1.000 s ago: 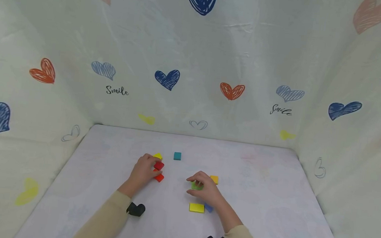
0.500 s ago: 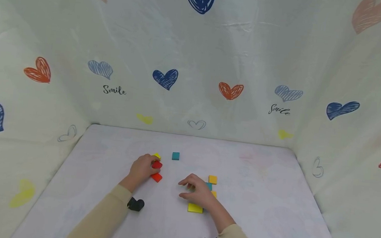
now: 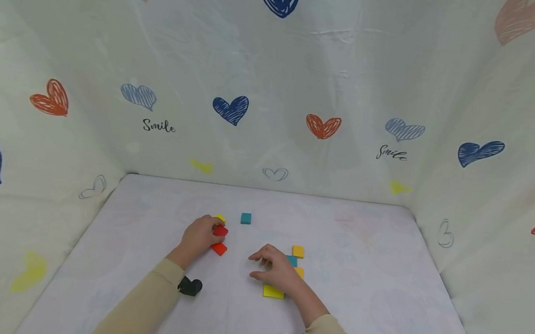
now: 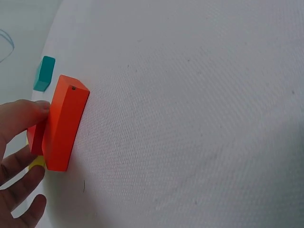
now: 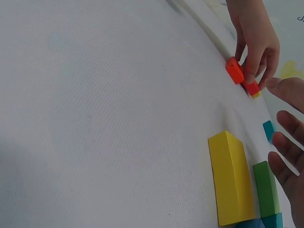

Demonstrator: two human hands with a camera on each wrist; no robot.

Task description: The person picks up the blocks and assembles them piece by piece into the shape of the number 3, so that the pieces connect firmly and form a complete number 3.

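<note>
My left hand (image 3: pixel 198 235) pinches a red block (image 4: pixel 36 137) between thumb and fingers, low over the table. An orange-red block (image 4: pixel 66 123) lies on its near side, and a yellow block (image 3: pixel 219 217) shows just beyond the fingertips. To the right, my right hand (image 3: pixel 278 270) is spread above the table with nothing between thumb and fingers. Beneath it lies a green block (image 5: pixel 267 190), hidden from the head view. A longer yellow block (image 3: pixel 273 292) sits on the near side of this hand.
A teal block (image 3: pixel 246 218) stands alone toward the back. Beside the right hand are a yellow-orange block (image 3: pixel 298 251), another teal block (image 3: pixel 291 260) and a second yellow-orange block (image 3: pixel 299 272). A blue block (image 5: pixel 249 223) shows partly at the right wrist view's bottom edge.
My right hand has moved slightly left and nearer, off the green block, uncovering teal and yellow-orange blocks. My left thumb and fingers have closed in on the red block, which stays in place.
</note>
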